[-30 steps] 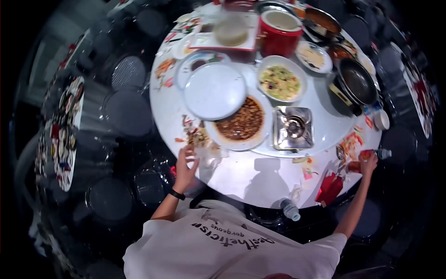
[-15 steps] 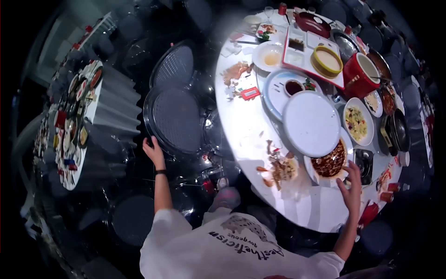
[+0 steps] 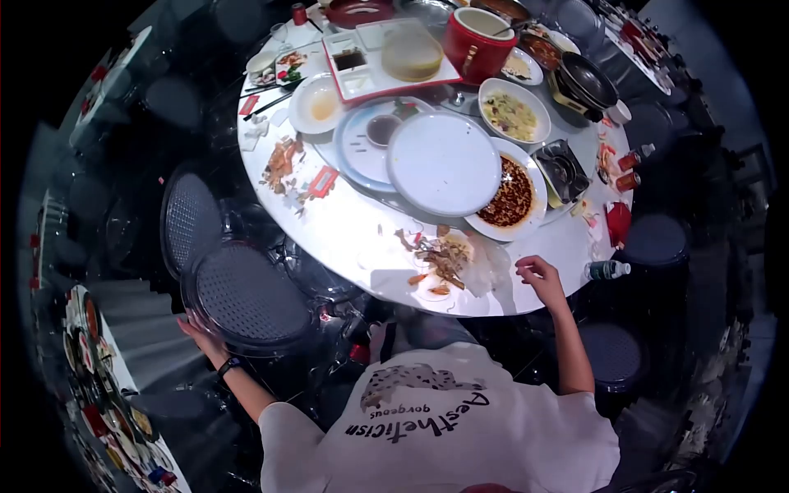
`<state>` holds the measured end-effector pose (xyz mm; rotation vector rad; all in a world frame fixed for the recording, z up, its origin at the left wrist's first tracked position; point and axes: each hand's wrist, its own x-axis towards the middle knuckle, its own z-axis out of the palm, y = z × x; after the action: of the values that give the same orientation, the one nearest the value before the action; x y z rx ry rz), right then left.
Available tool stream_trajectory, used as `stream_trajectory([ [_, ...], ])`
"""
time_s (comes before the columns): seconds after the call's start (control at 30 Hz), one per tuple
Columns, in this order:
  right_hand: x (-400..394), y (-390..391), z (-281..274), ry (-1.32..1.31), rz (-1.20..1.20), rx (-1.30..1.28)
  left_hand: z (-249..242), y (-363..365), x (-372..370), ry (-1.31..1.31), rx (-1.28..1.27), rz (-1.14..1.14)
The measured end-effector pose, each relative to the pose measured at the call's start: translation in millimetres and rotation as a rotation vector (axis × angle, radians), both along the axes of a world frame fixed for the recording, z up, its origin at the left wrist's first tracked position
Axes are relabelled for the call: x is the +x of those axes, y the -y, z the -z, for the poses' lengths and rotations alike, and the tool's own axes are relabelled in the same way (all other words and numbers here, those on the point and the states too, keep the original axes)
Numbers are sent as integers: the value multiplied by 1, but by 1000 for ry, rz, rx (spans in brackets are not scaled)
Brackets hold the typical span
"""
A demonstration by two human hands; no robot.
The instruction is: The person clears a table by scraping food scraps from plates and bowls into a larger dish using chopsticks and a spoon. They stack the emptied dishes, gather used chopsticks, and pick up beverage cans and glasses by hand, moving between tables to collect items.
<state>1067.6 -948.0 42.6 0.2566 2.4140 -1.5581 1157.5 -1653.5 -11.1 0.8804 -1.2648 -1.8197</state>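
Observation:
My left hand [image 3: 200,335] is low on the left, fingers stretched along the rim of a dark round chair seat [image 3: 246,292]; whether it touches cannot be told. Over the near edge of a round white table [image 3: 362,263], my right hand [image 3: 540,278] is bent, with fingers apart and nothing in it. Close to it lie food scraps [image 3: 444,259] and a clear plastic sheet [image 3: 491,271]. Beyond these, a plate of dark red sauce [image 3: 505,193] is partly covered by a large white plate [image 3: 444,163]. A green-labelled bottle [image 3: 606,269] lies to the right.
A bowl of yellowish food [image 3: 515,112], a red pot [image 3: 479,49], a sectioned tray [image 3: 353,62] and a small stove [image 3: 563,168] crowd the table. Another chair back [image 3: 191,215] stands at left. A second laden table [image 3: 115,378] is at lower left.
The view has swung, so the table sits further left and higher. My right hand has drawn back from the sauce plate to the table's near edge. My left hand remains beside the chair.

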Motion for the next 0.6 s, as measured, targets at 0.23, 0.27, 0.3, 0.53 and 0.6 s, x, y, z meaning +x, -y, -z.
stream_trajectory([
  [0.23,-41,-8,-16,-17,-40,-114,30,3,-6,-12,-186,-11],
  [0.27,-49,3,-25,-29,-42,-129,26,-4,-14,-4,-224,-16],
  [0.3,-56,12,-30,-40,-48,-150,23,-11,-22,0,-255,-18],
  [0.53,-106,85,-23,-104,-202,-301,9,-8,-41,24,-341,13],
  [0.6,-111,123,-21,-78,-214,-328,6,8,-37,36,-357,34],
])
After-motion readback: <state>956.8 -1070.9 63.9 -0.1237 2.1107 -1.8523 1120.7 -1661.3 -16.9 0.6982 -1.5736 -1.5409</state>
